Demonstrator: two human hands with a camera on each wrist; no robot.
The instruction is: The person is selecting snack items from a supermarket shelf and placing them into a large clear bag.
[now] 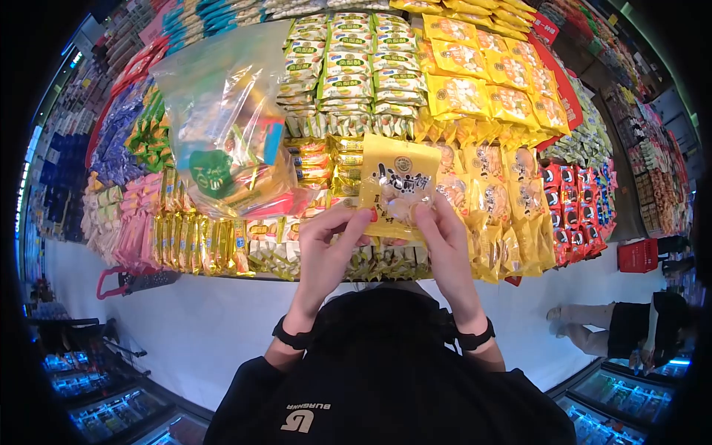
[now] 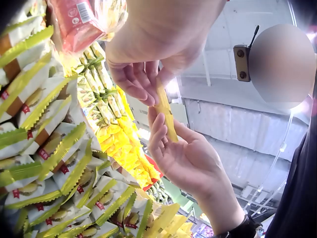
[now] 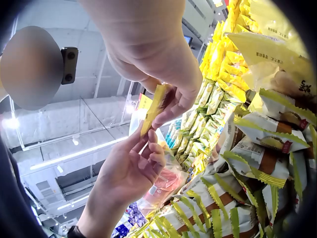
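Note:
Both hands hold up a yellow packet point(image 1: 399, 185) with dark lettering and a clear window, over the front of the display. The left hand point(image 1: 331, 245) pinches its lower left corner between thumb and fingers. At the lower right corner the right hand point(image 1: 447, 241) pinches it the same way. In the left wrist view the packet point(image 2: 166, 114) shows edge-on between the left hand point(image 2: 153, 54) and the right hand point(image 2: 190, 161). The right wrist view also shows the packet point(image 3: 154, 110) edge-on, right hand point(image 3: 158, 59) above, left hand point(image 3: 126, 173) below.
A clear plastic bag point(image 1: 230, 133) with colourful packets lies on the display's left part. Yellow bags point(image 1: 486, 196) stand right of the hands, with green-and-white packets point(image 1: 346, 59) behind. A pink-handled basket point(image 1: 137, 282) is at the left. Someone in dark clothes point(image 1: 630, 330) stands at the right.

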